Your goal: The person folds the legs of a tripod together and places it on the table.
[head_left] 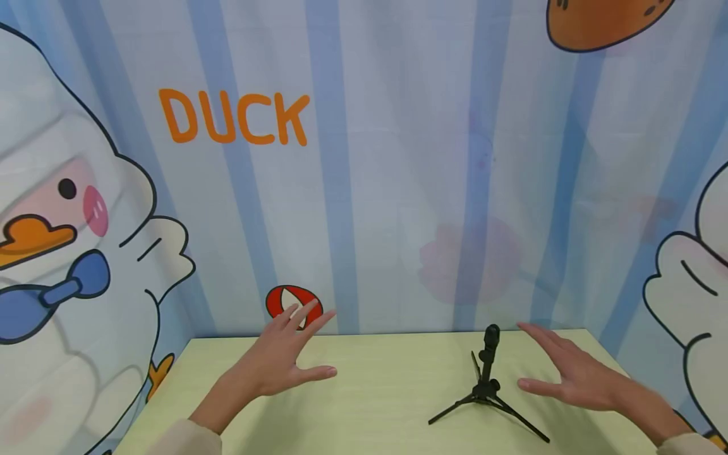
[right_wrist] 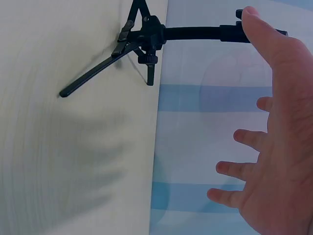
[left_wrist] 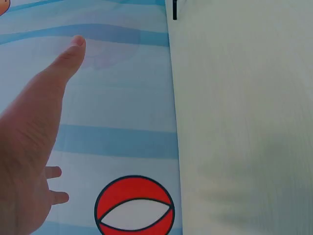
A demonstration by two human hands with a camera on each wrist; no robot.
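Observation:
A small black tripod stand (head_left: 485, 387) stands upright on the pale yellow table (head_left: 375, 379), its legs spread and its short post pointing up. To its right my right hand (head_left: 574, 373) hovers above the table, fingers straight, thumb toward the post and apart from it in the head view. In the right wrist view the thumb overlaps the top of the tripod's post (right_wrist: 195, 33). My left hand (head_left: 284, 354) is held in the air over the table's left part, fingers spread, holding nothing. Only a leg tip of the tripod (left_wrist: 174, 10) shows in the left wrist view.
Behind the table hangs a blue-striped cloth (head_left: 392, 189) with orange DUCK lettering (head_left: 233, 119). A printed red and white ball (head_left: 273, 302) sits low on it. Large white ducks are printed at both sides. The table's back edge meets the cloth.

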